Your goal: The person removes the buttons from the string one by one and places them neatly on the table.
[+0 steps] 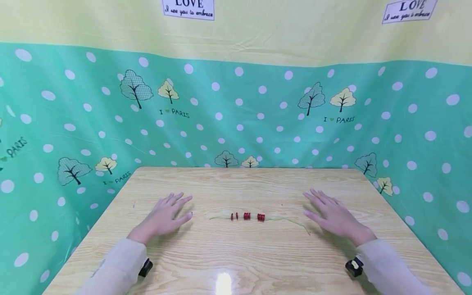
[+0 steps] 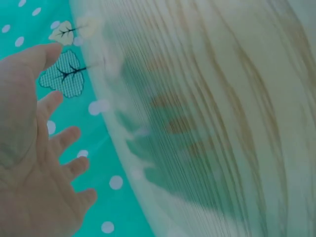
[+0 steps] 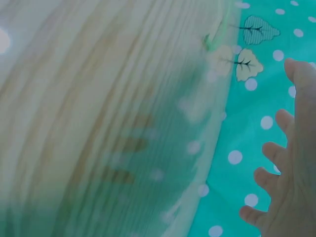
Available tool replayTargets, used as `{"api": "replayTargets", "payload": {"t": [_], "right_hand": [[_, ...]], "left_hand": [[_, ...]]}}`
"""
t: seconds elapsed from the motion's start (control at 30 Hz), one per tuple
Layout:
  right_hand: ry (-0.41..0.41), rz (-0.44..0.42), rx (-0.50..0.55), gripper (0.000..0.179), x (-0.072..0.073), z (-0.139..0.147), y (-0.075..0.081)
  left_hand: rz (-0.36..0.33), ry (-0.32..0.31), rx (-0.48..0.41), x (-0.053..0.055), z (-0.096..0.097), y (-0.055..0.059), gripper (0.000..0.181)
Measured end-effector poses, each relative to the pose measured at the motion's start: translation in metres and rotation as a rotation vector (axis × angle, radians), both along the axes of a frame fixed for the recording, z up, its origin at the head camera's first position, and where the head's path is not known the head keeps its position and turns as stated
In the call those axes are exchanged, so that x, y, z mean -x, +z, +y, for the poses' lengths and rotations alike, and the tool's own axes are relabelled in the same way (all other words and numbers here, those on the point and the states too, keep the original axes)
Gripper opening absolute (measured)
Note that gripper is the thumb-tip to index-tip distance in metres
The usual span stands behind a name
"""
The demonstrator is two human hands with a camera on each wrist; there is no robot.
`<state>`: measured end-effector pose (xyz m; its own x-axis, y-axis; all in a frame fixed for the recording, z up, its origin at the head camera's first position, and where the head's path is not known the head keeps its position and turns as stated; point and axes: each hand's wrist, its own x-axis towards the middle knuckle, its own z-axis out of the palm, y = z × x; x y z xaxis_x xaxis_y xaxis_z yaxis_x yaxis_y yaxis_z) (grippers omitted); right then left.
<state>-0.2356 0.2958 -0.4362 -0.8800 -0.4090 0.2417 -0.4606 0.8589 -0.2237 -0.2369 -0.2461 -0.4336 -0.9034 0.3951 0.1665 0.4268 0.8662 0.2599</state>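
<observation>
I'm taking the cord as the centre of my clock, with twelve o'clock away from the wearer. On my head feed, the cord (image 1: pixel 282 218) lies on the table (image 1: pixel 239 254), thin and pale green, running roughly from nine to three, with its right end dipping towards four. Red rings (image 1: pixel 261 217) sit in a row along its middle: two singles towards nine, then two tight clusters towards three. I can't count the rings in each cluster.

I have the left hand (image 1: pixel 166 216) at nine o'clock, spread, fingers apart and reaching towards one, thumb towards the cord's left end but clear of it. I have the right hand (image 1: pixel 333 216) at three, also spread, fingers pointing towards eleven, its thumb near the cord's right end without touching it. Both hands hold nothing. My wrist feeds show each palm above the table, fingers parted, with blurry reflections on the shiny top.

Pale sleeves (image 1: pixel 123 260) come in from seven and five, each with a black box (image 1: pixel 146 267) at the cuff. A bright glare (image 1: pixel 223 282) shows at six. From ten round to two hangs the cloth (image 1: pixel 239 110), green with white dots and printed trees (image 1: pixel 311 98), cream above.
</observation>
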Motion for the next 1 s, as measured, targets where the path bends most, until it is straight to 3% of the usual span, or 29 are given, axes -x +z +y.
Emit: {"api": "replayTargets", "payload": {"t": [0.43, 1.0], "right_hand": [[0.089, -0.001, 0.061, 0.063, 0.011, -0.030, 0.002], [0.178, -0.209, 0.192, 0.074, 0.017, -0.082, 0.005]], "left_hand": [[-0.089, -0.096, -0.067, 0.009, 0.029, -0.004, 0.061], [-0.098, -0.152, -0.098, 0.017, 0.069, -0.005, 0.060]]}}
